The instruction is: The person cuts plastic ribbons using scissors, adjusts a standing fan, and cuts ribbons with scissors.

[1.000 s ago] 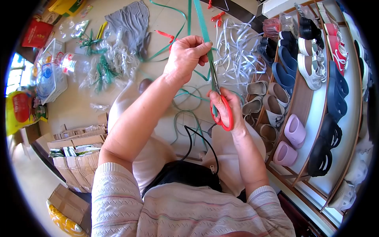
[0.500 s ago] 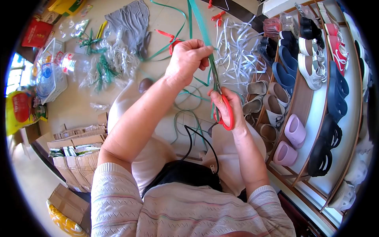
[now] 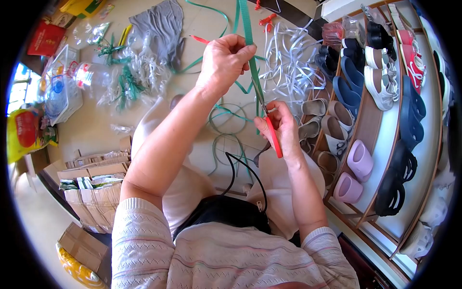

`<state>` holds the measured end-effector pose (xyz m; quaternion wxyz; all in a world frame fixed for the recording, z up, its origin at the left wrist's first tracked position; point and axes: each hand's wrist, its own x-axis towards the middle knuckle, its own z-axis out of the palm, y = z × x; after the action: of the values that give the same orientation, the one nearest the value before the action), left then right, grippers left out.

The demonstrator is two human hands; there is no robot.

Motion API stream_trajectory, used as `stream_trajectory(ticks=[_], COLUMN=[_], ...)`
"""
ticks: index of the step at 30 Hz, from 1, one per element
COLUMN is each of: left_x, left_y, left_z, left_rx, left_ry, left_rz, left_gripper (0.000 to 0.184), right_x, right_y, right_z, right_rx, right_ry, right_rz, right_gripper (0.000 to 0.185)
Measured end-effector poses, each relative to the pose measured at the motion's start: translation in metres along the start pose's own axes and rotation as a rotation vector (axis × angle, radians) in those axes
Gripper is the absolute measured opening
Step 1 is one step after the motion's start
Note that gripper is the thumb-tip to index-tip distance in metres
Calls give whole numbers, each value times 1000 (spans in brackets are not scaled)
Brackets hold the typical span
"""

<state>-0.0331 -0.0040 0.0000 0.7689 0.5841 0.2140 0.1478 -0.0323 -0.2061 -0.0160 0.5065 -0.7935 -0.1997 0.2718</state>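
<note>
My left hand [image 3: 221,62] pinches a flat green plastic strap [image 3: 246,23], which runs up and out of the top of the view. Below that grip, the blades of a pair of red-handled scissors [image 3: 274,137] lie along the strap. My right hand [image 3: 286,131] is closed round the scissors' handles. From the blade area, narrow green strips [image 3: 228,117] loop down to the floor between my knees. I cannot tell exactly where the blades meet the strap.
A heap of white strips [image 3: 293,62] lies ahead, beside a shoe rack [image 3: 366,118] on the right. To the left are a grey cloth [image 3: 156,29], knotted plastic ties [image 3: 129,85], a large clear bottle [image 3: 94,74], a white basket [image 3: 72,98] and a cardboard box [image 3: 94,204].
My left hand has moved up and slightly left along with the strap. The scissors have turned, so their red handle appears narrower. My right hand has shifted only a little.
</note>
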Motion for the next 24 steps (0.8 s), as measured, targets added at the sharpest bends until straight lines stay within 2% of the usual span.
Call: stream_trajectory(ticks=[3,6,9,12,24], left_x=[0,0,-1,-1,1], left_y=[0,-2,-3,-3,-2], left_z=[2,1,1,1,0], left_rx=[-46,-96,-157,-188,-178], left_ry=[-4,-21,-48,-60,-146], left_rz=[-14,-34,-53,-46,-60], left_gripper=[17,17,17,17,14], right_x=[-3,-2,-1,-3,-5], right_y=[-16,-15,-12,-18,-22], right_z=[-3,-1,0,-7,-9], right_rx=[257,415,476,452,506], right_ry=[-78,-72,-69,-106,-159], right_rz=[169,152,131,253,145], right_gripper=[35,34,37,40,42])
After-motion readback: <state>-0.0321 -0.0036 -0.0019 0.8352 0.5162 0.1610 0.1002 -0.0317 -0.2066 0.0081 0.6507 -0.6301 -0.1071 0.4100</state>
